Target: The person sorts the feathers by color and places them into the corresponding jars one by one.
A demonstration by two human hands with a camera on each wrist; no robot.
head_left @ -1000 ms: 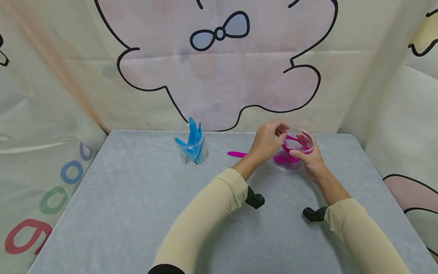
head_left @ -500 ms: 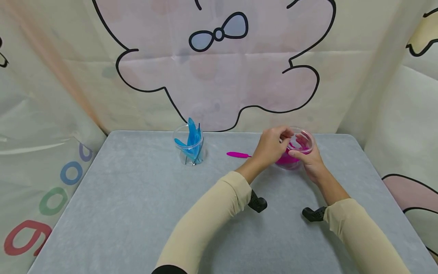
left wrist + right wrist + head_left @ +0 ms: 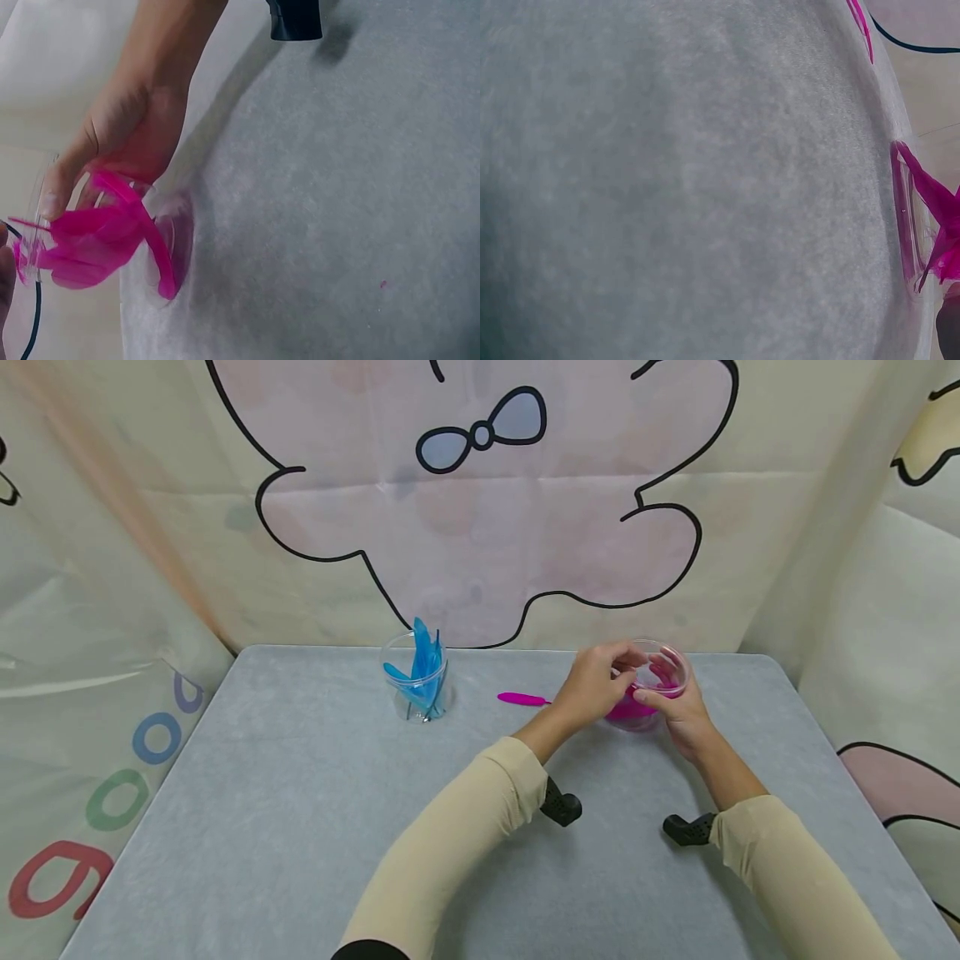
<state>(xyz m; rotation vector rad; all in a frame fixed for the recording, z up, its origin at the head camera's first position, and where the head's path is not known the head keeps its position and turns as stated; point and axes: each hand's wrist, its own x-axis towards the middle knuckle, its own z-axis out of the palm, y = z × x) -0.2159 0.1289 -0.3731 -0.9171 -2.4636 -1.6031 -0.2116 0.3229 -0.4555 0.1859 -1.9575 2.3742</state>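
My right hand (image 3: pixel 681 712) grips a clear plastic cup (image 3: pixel 633 723), thumb on the near side and fingers behind the wall. The cup tilts, its mouth toward the back. Inside are several bright pink feather-like pieces (image 3: pixel 94 240), some with thin stems. My left hand (image 3: pixel 588 687) is at the mouth, thumb and forefinger bent close together; whether a pink piece is between them is hidden. Only its fingertips (image 3: pixel 4 274) show in the left wrist view, beside pink tips. One loose pink feather-like piece (image 3: pixel 522 699) lies on the table, left of the left hand.
A second clear cup (image 3: pixel 387 652) stands upright at the back left of the grey table (image 3: pixel 300 810), holding several blue feather-like pieces (image 3: pixel 422 664). A printed cloth wall (image 3: pixel 465 527) rises directly behind the table, with more sheeting at both sides.
The left hand has moved slightly right along the cup's mouth. A pink strip seen at its fingertips one second ago is now hidden or lower in the cup. The right hand stays put.
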